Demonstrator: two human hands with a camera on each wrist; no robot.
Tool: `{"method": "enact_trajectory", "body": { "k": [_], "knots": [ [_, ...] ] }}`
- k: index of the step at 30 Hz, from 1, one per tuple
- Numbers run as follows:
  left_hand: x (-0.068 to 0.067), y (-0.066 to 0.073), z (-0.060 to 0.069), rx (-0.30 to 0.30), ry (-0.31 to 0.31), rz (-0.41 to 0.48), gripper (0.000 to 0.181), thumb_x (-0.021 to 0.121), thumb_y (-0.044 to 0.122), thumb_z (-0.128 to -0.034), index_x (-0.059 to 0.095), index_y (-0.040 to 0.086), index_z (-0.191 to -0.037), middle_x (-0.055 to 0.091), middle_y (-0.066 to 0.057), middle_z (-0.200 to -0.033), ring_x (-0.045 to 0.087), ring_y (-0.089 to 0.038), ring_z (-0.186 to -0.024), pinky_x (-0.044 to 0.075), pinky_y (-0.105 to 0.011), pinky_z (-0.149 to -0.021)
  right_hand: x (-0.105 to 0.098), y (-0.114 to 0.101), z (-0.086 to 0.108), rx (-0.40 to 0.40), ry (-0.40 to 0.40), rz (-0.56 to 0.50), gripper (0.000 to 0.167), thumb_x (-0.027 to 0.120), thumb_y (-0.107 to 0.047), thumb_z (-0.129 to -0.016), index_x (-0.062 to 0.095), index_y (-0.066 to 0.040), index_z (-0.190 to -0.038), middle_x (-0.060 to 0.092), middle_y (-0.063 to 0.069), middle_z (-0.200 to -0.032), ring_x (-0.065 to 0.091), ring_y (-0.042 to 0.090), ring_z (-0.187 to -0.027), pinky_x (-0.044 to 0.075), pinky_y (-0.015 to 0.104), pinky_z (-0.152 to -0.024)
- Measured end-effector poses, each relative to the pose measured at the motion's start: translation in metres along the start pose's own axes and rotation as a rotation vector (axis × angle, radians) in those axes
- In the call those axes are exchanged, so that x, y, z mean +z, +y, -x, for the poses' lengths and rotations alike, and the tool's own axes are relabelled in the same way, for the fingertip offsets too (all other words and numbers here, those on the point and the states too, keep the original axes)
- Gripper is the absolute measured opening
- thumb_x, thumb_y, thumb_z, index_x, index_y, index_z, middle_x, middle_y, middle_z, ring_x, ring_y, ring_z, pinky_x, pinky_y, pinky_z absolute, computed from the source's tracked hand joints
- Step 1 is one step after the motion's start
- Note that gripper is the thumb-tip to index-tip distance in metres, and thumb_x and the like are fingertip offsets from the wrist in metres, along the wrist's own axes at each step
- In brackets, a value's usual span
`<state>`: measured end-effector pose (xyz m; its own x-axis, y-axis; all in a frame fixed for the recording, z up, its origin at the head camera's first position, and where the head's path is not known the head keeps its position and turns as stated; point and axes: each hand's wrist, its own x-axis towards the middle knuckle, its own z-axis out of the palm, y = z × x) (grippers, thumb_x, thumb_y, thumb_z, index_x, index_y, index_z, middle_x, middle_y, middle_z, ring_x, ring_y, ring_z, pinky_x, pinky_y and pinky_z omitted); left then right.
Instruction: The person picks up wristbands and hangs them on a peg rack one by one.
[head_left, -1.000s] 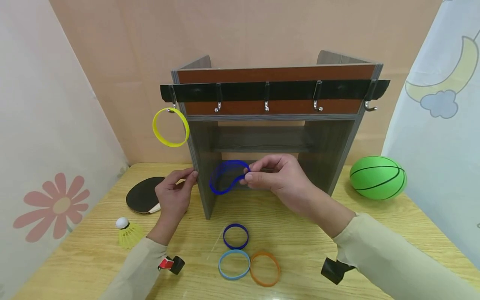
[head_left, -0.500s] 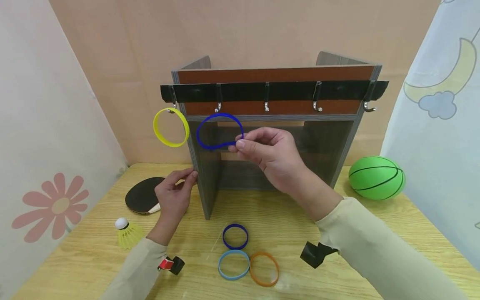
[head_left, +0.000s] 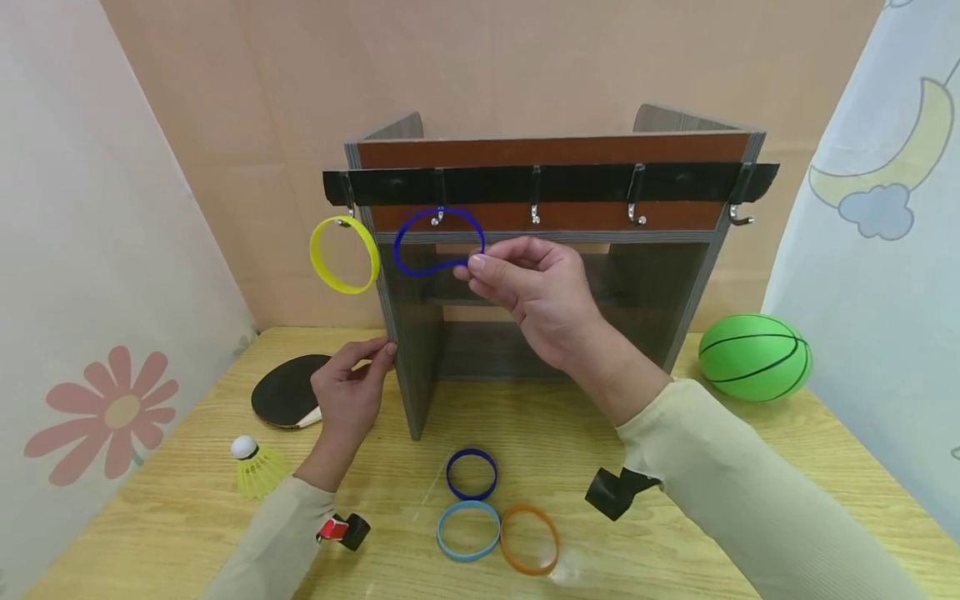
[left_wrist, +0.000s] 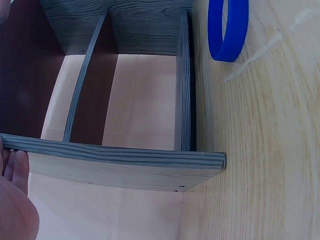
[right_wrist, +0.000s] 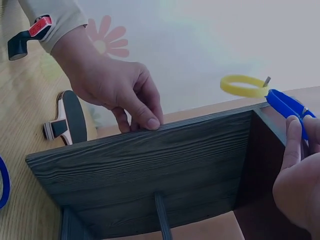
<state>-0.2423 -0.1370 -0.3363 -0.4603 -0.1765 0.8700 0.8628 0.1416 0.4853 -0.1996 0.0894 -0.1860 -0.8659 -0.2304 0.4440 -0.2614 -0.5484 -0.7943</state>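
In the head view my right hand (head_left: 536, 292) pinches a blue silicone wristband (head_left: 397, 248) at its right edge between thumb and fingers. The band is slightly bent and overlaps the second hook (head_left: 438, 218) from the left; whether the hook passes through it I cannot tell. A yellow wristband (head_left: 345, 289) hangs on the leftmost hook. My left hand (head_left: 348, 392) holds the edge of the small grey shelf's (head_left: 405, 350) left side panel, its thumb on the edge in the right wrist view. That panel also crosses the left wrist view.
On the table lie a dark blue wristband (head_left: 449, 477), a light blue one (head_left: 468, 557) and an orange one (head_left: 534, 572). A shuttlecock (head_left: 258, 467) and a table tennis bat (head_left: 288, 390) are at left, a green ball (head_left: 753, 357) at right. A black hook strip (head_left: 487, 185) spans the shelf front.
My right hand has lifted the blue wristband from in front of the shelf's lower opening up to the second hook, slowing lately. My left hand has stayed on the panel.
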Motion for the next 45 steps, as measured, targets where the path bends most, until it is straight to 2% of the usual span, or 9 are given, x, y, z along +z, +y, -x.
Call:
{"method": "enact_trajectory", "body": {
  "k": [6,15,18,22,25,27,34,39,45],
  "knots": [
    [0.001,0.002,0.000,0.006,-0.011,-0.003,0.013,0.065,-0.021,-0.0777,0.069,-0.013,-0.088,0.064,-0.025,-0.076,0.064,-0.010,-0.072,0.056,-0.021,-0.060,-0.003,0.003,0.000,0.032,0.046,0.043,0.016,0.060,0.010,-0.088,0.069,-0.002,-0.080,0.069,0.013,-0.082,0.069,0.025,-0.082,0.054,0.032,-0.079],
    [0.006,0.026,-0.006,0.013,-0.030,-0.004,0.011,0.062,-0.025,-0.0766,0.065,-0.020,-0.086,0.061,-0.031,-0.074,0.064,-0.012,-0.070,0.056,-0.021,-0.060,-0.009,0.009,0.001,0.071,0.076,0.100,0.005,0.064,0.006,-0.087,0.066,0.001,-0.086,0.066,0.016,-0.084,0.069,0.027,-0.081,0.053,0.037,-0.082],
    [0.006,0.024,-0.005,0.016,-0.023,0.008,0.011,0.061,-0.025,-0.0769,0.064,-0.020,-0.086,0.061,-0.030,-0.074,0.064,-0.012,-0.070,0.056,-0.021,-0.060,-0.011,0.012,0.004,0.096,0.086,0.144,0.003,0.066,0.003,-0.087,0.064,0.002,-0.089,0.066,0.017,-0.085,0.069,0.029,-0.082,0.052,0.040,-0.085],
    [0.003,0.010,-0.002,0.020,-0.006,0.025,0.014,0.061,-0.026,-0.0762,0.066,-0.018,-0.086,0.064,-0.026,-0.075,0.064,-0.011,-0.071,0.055,-0.020,-0.060,-0.018,0.016,0.010,0.113,0.095,0.190,0.007,0.068,0.002,-0.085,0.064,0.004,-0.090,0.067,0.017,-0.085,0.068,0.029,-0.082,0.054,0.040,-0.082],
    [0.001,0.002,0.000,0.018,0.005,0.033,0.015,0.063,-0.025,-0.0756,0.067,-0.016,-0.086,0.064,-0.026,-0.076,0.065,-0.010,-0.071,0.055,-0.020,-0.060,-0.025,0.019,0.017,0.130,0.092,0.243,0.013,0.071,-0.001,-0.084,0.063,0.006,-0.091,0.067,0.017,-0.086,0.068,0.029,-0.080,0.055,0.039,-0.079],
    [0.001,0.001,0.000,0.019,0.010,0.038,0.013,0.063,-0.024,-0.0759,0.067,-0.017,-0.086,0.064,-0.027,-0.076,0.065,-0.010,-0.071,0.055,-0.020,-0.060,-0.030,0.021,0.023,0.147,0.080,0.287,0.017,0.072,-0.003,-0.083,0.061,0.008,-0.092,0.066,0.018,-0.088,0.068,0.029,-0.080,0.056,0.039,-0.077],
    [0.005,0.021,-0.006,0.031,0.005,0.038,0.010,0.062,-0.025,-0.0758,0.065,-0.020,-0.083,0.062,-0.029,-0.074,0.065,-0.010,-0.070,0.055,-0.019,-0.061,-0.050,0.024,0.051,0.215,0.041,0.445,0.021,0.072,-0.005,-0.084,0.061,0.011,-0.094,0.065,0.020,-0.086,0.068,0.030,-0.078,0.057,0.041,-0.074],
    [0.006,0.025,-0.006,0.028,0.007,0.034,0.012,0.061,-0.027,-0.0745,0.065,-0.021,-0.083,0.061,-0.031,-0.073,0.065,-0.011,-0.069,0.055,-0.019,-0.061,-0.060,0.025,0.068,0.274,0.035,0.575,0.023,0.073,-0.008,-0.083,0.063,0.010,-0.092,0.066,0.020,-0.085,0.067,0.033,-0.077,0.057,0.042,-0.072],
    [0.006,0.024,-0.005,0.029,0.008,0.010,0.011,0.062,-0.026,-0.0745,0.065,-0.021,-0.083,0.061,-0.030,-0.073,0.064,-0.010,-0.069,0.055,-0.018,-0.061,-0.073,0.032,0.087,0.357,0.011,0.631,0.019,0.073,-0.005,-0.083,0.064,0.010,-0.090,0.066,0.020,-0.082,0.066,0.031,-0.075,0.057,0.040,-0.070]
  ]
}}
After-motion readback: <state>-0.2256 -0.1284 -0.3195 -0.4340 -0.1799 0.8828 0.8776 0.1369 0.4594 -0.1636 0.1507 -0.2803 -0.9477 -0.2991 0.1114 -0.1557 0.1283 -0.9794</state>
